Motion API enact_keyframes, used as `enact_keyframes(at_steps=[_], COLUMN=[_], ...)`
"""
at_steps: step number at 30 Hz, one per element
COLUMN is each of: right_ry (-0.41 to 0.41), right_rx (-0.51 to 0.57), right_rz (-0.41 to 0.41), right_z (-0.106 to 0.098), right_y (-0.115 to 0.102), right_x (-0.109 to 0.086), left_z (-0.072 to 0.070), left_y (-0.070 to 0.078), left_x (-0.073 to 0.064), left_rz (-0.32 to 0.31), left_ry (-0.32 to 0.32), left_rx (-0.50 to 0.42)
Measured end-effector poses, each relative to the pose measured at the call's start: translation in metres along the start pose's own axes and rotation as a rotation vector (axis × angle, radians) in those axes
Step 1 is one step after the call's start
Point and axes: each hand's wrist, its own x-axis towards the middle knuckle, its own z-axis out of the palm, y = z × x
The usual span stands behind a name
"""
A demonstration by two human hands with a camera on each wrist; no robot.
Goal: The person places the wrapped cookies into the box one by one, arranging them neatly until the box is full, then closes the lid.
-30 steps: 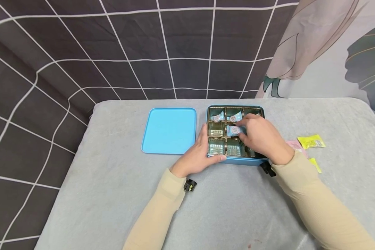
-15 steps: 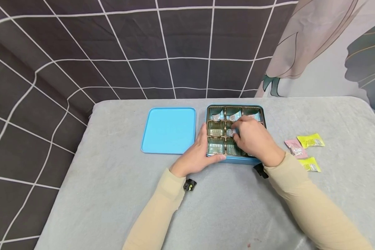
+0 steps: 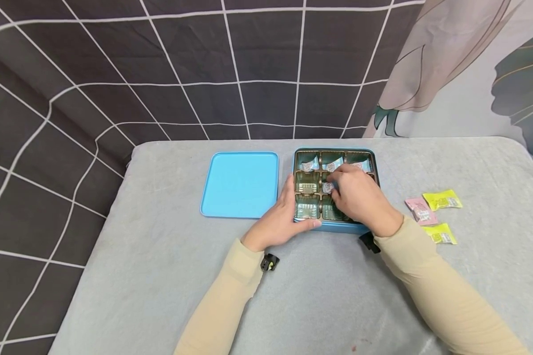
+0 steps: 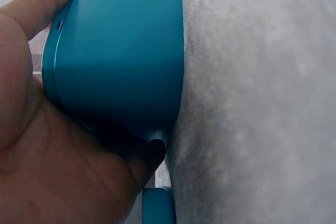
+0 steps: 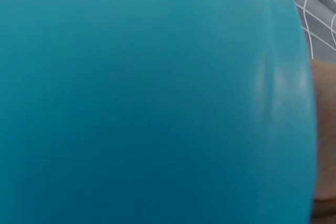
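The small blue-wrapped candy lay in the centre compartment of the blue tin, partly hidden by the right hand. That hand reached over the tin's right side, its thumb and forefinger brought almost together in a pinch on the candy; the remaining fingers could not be made out. The left hand braced the tin's near left corner, thumb along the near wall and fingers fairly straight against the left wall, spread well apart from the thumb.

Three blue-wrapped candies sat in the tin's far row, one per compartment. Left of the tin, the blue lid lay flat on the surface; right of the tin lay two yellow packets and a pink packet.

The candy was probably light, with a slick, crinkly wrapper that could slip, so a gentle pinch across its body looked surer than one on a loose wrapper end. The compartmented insert seemed thin and flexible, easily dented by a hard push. The tin looked stiff and smooth, best steadied by its outer walls.
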Motion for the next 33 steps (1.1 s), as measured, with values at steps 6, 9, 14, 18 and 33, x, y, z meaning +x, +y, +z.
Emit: enact_keyframes(at_steps=[6, 9, 14, 18, 33], right_ry=[0.001, 0.005, 0.027, 0.054, 0.099], right_rx=[0.003, 0.007, 0.019, 0.023, 0.018], right_rz=[-0.023, -0.023, 0.004, 0.037, 0.056], right_z=[-0.001, -0.002, -0.001, 0.001, 0.008], right_y=[-0.002, -0.002, -0.002, -0.002, -0.004], right_x=[-0.002, -0.004, -0.006, -0.006, -0.005], left_z=[0.0, 0.0, 0.0, 0.0, 0.0], left_y=[0.001, 0.001, 0.001, 0.0, 0.0], left_x=[0.0, 0.0, 0.0, 0.0, 0.0], left_rz=[-0.006, -0.008, 0.0, 0.002, 0.002], left_ry=[-0.003, -0.002, 0.0, 0.001, 0.003], left_rx=[-0.007, -0.006, 0.0, 0.002, -0.002])
